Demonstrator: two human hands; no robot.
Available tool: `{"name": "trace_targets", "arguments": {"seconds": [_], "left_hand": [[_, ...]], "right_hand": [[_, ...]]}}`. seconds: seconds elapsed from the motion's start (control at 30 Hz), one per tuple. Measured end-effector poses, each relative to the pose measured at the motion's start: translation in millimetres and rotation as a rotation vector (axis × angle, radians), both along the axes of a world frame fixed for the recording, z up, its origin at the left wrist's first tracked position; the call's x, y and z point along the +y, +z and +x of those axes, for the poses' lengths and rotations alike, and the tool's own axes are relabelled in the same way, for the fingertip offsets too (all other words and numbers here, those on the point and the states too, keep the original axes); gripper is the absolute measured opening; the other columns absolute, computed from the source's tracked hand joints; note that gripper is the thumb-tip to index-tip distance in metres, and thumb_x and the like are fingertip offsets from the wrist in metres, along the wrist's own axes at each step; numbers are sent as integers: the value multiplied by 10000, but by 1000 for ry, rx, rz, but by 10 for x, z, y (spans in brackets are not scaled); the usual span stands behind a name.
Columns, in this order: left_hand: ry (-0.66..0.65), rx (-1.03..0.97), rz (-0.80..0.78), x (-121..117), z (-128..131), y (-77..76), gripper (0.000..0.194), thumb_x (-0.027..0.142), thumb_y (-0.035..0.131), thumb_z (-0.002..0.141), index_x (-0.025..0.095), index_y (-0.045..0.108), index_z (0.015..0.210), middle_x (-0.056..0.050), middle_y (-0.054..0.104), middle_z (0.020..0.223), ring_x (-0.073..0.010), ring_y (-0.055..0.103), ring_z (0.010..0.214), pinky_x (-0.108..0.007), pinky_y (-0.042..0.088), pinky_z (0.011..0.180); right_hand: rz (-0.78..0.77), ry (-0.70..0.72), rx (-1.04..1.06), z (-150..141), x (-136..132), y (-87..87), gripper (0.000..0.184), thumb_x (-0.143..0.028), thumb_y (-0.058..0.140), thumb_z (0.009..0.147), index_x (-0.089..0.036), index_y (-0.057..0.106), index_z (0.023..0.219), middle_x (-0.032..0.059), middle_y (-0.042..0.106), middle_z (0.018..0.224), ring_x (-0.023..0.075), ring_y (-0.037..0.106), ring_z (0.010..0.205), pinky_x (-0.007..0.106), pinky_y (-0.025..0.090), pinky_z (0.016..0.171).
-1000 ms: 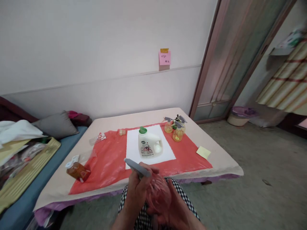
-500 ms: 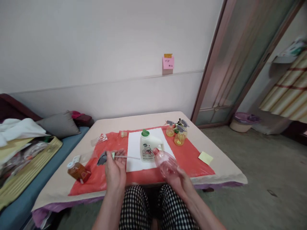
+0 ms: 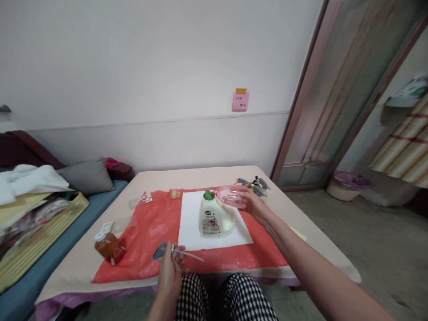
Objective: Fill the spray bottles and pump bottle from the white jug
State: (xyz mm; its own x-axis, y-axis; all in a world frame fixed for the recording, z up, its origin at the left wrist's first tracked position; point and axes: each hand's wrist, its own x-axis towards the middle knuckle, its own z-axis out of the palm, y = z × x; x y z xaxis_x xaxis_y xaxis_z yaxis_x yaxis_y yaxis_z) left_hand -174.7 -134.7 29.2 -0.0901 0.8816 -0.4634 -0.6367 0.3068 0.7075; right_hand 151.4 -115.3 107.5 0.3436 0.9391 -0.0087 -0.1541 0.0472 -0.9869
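My right hand is wrapped round a clear pink bottle, tipped onto its side. The bottle's neck points left and meets the green spout of a white jug; whether they touch I cannot tell. That jug stands upright on a white sheet. Low in front of it, my left hand grips a grey trigger spray head, whose thin dip tube sticks out to the right. Under the sheet lies a red cloth.
A jar of amber liquid stands at the left, near a clear packet and a small beige cup. Several spray bottles stand behind my right hand. A yellow note lies by my right forearm.
My right hand has raised the pink bottle and tipped it sideways against the jug's spout. My left hand has come lower and nearer to me, still holding the spray head.
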Motion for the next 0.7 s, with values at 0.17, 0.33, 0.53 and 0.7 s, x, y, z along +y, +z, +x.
{"name": "trace_targets", "arguments": {"seconds": [0.17, 0.33, 0.53, 0.7], "left_hand": [[-28, -6, -13, -27, -56, -143, 188, 348, 651, 917, 170, 610, 878, -17, 699, 677, -94, 571, 468, -175, 451, 473], [-50, -29, 14, -63, -102, -247, 185, 346, 681, 897, 170, 624, 896, -20, 706, 694, -101, 591, 501, -182, 469, 489], [-46, -6, 34, -138, -77, -227, 199, 331, 726, 857, 166, 621, 896, -16, 701, 683, -97, 578, 503, -172, 454, 482], [-46, 34, 43, -205, -86, -191, 154, 305, 674, 902, 163, 613, 901, -22, 696, 686, -108, 592, 546, -186, 473, 507]], "right_hand": [[-86, -28, -171, 39, 183, 159, 546, -471, 751, 712, -253, 567, 1178, 59, 658, 1137, 165, 666, 838, 262, 510, 651], [-32, -65, -398, -5, 277, 443, 631, -455, 796, 662, -255, 609, 1231, 75, 648, 1194, 238, 625, 1064, 383, 507, 908], [-6, -34, -605, -175, 345, 829, 797, -397, 845, 597, -236, 587, 1333, 116, 603, 1322, 294, 584, 1179, 464, 422, 1043], [0, -24, -692, -288, 400, 994, 758, -335, 864, 539, -214, 621, 1247, 106, 631, 1274, 301, 562, 1191, 456, 393, 1065]]}}
